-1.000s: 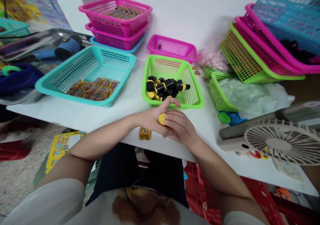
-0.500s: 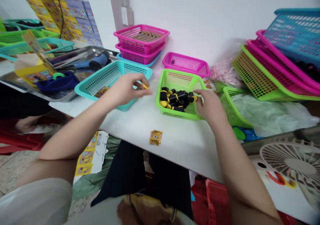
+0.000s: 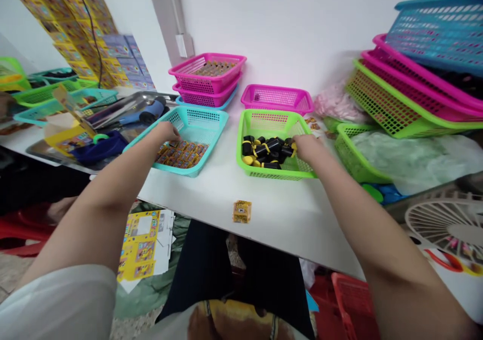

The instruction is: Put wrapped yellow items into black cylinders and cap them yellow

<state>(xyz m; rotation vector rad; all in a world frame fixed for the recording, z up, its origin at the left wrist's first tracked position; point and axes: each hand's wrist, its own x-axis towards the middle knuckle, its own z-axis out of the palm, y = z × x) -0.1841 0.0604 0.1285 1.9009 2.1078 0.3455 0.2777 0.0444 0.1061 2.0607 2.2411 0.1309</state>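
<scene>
My left hand (image 3: 166,131) reaches into the teal basket (image 3: 211,121). Its fingers curl down onto the rows of small orange-wrapped pieces (image 3: 183,154), and whatever they hold is hidden. My right hand (image 3: 306,146) is in the green basket (image 3: 264,119). Its fingertips are pinched together on one of the black pieces with yellow caps (image 3: 266,151) at the right side of the pile. A small yellow box (image 3: 242,211) lies alone on the white table (image 3: 211,194) near its front edge, between my arms.
Stacked pink baskets (image 3: 207,73) and a single pink basket (image 3: 277,98) stand by the wall. Tilted green, pink and blue baskets (image 3: 400,88) lean at the right above a small green basket (image 3: 349,156) with a plastic bag. A fan (image 3: 445,224) lies front right. A metal tray (image 3: 121,106) is at the left.
My hands have parted from in front of me. The left carried a yellow-capped piece over into the teal basket, and the right went into the green basket. The view tilted up and left.
</scene>
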